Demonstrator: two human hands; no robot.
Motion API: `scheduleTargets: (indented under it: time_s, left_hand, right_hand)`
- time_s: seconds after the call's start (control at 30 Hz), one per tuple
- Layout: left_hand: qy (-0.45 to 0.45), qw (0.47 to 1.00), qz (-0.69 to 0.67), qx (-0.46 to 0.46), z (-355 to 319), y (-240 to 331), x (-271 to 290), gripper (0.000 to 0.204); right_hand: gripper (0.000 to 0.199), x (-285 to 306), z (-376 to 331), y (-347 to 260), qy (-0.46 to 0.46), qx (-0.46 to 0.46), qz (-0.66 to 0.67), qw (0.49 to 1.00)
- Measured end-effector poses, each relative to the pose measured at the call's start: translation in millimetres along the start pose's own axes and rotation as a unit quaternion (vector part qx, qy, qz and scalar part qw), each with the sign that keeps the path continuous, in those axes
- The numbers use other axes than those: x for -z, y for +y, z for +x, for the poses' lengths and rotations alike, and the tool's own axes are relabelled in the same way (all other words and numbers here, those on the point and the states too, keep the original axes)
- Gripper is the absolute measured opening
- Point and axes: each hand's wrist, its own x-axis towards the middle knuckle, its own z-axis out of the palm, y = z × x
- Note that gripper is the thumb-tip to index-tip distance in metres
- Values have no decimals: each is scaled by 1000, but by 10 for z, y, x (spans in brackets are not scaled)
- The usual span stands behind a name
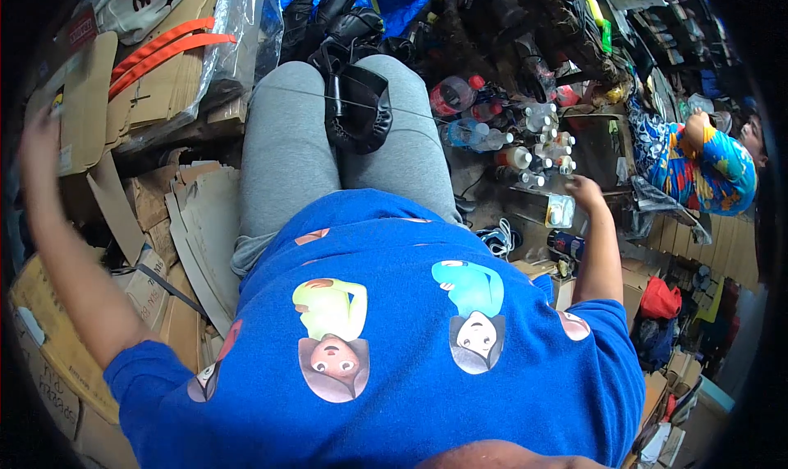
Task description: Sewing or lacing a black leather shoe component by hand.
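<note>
A black shoe point(361, 112) with a shiny, gathered edge rests on my lap, between my thighs. A thin thread point(304, 91) crosses it and stretches away to both sides; where its ends go I cannot follow. Both my arms are spread wide. My left hand point(39, 137), smeared by motion, is at the far left beside cardboard, and its fingers do not show clearly. Out to the right, my right hand point(584, 192) has its fingers curled closed, just above a small clear plastic container point(560, 211); what they hold, if anything, is too small to make out. Neither hand touches the shoe.
Several plastic bottles point(492, 139) stand right of my knees. Stacked cardboard point(168, 91) with orange strips point(164, 46) lies on the left. More black shoes point(336, 13) and a blue sheet point(402, 18) are ahead. A person in a colourful shirt point(710, 173) sits at the right.
</note>
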Motion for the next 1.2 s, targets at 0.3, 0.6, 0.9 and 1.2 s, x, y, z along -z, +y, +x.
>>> scheduleTargets:
  time_s: [0.3, 0.6, 0.9, 1.2]
  left_hand:
    - [-311, 710, -508, -376, -1479, 4058, -243, 31]
    - [-477, 603, -507, -391, -1390, 4325, -458, 23]
    - [-557, 554, -514, -344, -1405, 4289, -473, 29]
    - [-556, 564, -435, -429, -1366, 4324, -409, 31]
  right_hand:
    - [18, 954, -516, -3056, -78, 307, 468, 825]
    - [15, 813, -191, -3343, -48, 480, 365, 796]
    - [16, 547, -451, -3319, -8, 427, 438, 791]
    - [23, 822, -736, -3343, 95, 476, 259, 835]
